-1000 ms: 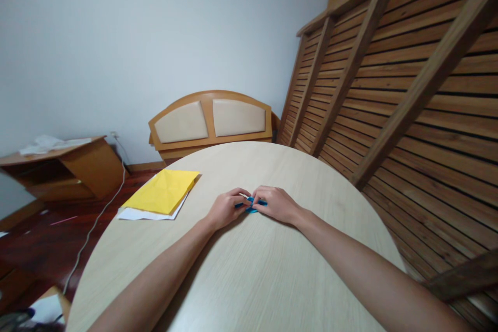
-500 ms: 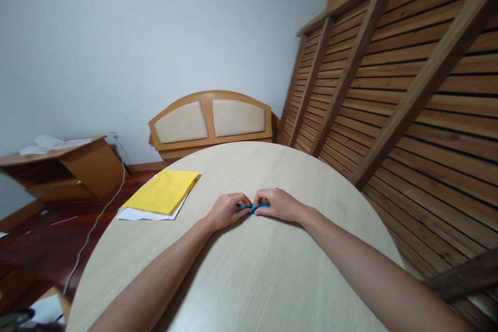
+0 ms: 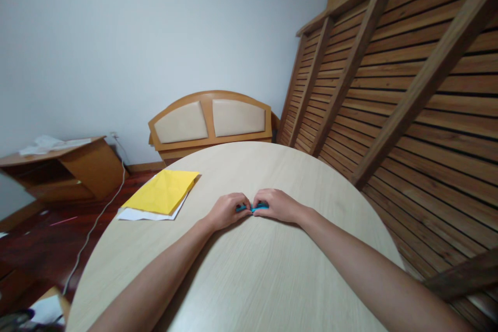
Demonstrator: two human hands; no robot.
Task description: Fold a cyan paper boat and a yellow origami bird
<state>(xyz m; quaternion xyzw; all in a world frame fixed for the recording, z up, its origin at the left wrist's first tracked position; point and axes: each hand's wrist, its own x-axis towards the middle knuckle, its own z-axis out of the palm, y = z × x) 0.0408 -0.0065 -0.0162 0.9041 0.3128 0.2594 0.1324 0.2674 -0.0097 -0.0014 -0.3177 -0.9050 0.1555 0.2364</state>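
A small blue folded piece of paper (image 3: 260,208) lies low over the middle of the table, mostly hidden by fingers. My left hand (image 3: 230,209) pinches its left end between thumb and fingers. Its right end is in the closed fingers of my right hand (image 3: 277,204). The fingertips of both hands almost meet at its centre. Left of the hands, a creased yellow sheet of paper (image 3: 163,192) rests on a white sheet of paper (image 3: 146,215).
The round pale wooden table (image 3: 268,280) fills the foreground. Behind it stands a padded headboard (image 3: 210,114). A slatted wooden frame (image 3: 389,93) leans along the right side. At the left are a low desk (image 3: 93,166) and a white cable (image 3: 95,225) on the floor.
The fingertips have shifted slightly, and less of the blue paper shows between them now. Both hands stay in nearly the same place.
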